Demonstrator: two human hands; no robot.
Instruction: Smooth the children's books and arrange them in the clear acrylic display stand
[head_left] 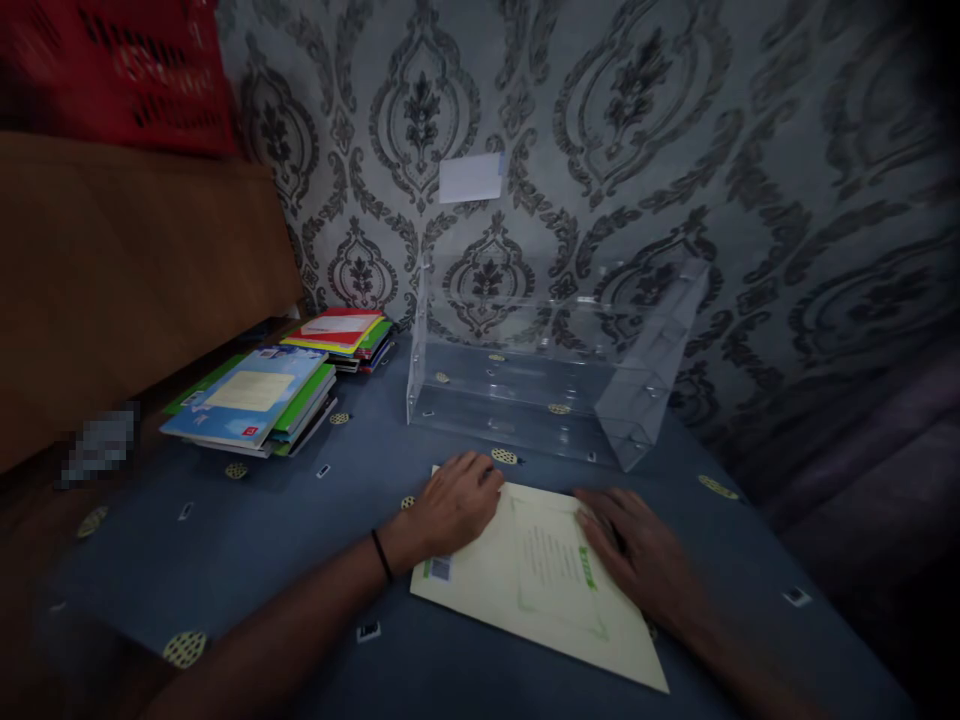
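Note:
A thin cream-coloured book (495, 590) lies flat on the table, showing green lettering and a barcode near its left corner. My left hand (461, 500), with a black band at the wrist, rests on the book's far left part, its fingers bent together and pressing on it. Over the right edge of the same book, my right hand (637, 550) has its fingers stretched out and slightly blurred. Just beyond both hands stands a clear acrylic tiered rack (517, 425).
Two book stacks sit at the back left: a nearer stack (300, 400) and a farther stack (341, 335). A patterned dark cloth covers the table (292, 545). A wooden cabinet (135, 270) with a red basket (150, 80) borders the left. A white card (471, 178) hangs on the wall.

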